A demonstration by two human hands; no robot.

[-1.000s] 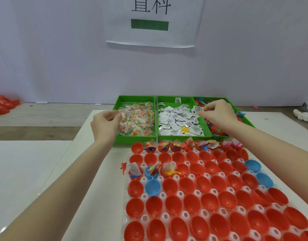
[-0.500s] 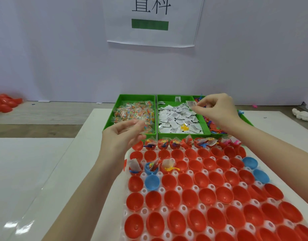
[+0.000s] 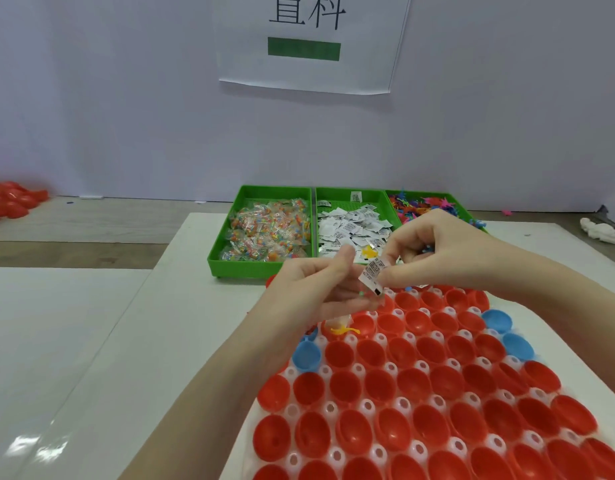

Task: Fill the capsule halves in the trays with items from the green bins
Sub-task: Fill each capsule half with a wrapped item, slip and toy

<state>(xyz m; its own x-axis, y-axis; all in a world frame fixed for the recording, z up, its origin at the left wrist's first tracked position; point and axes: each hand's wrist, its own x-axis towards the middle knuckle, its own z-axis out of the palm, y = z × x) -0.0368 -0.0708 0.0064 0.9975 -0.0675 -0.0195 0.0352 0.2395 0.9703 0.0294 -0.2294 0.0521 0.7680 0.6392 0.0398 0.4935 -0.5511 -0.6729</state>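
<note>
right hand (image 3: 434, 251) pinching white printed packet (image 3: 372, 274), hanging long-axis down over left hand (image 3: 320, 292), cupping half-open; empty red capsule halves (image 3: 406, 301) lying just below.

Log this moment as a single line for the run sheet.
stage: carrying items to tray | right hand: pinches white packet | left hand: cupped under packet, contents unclear | position: above tray far rows | most capsule halves empty

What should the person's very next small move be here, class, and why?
Probably lower both hands and drop the items into an empty red capsule half: the right hand pinches a white printed packet above the tray, close against the left hand.
</note>
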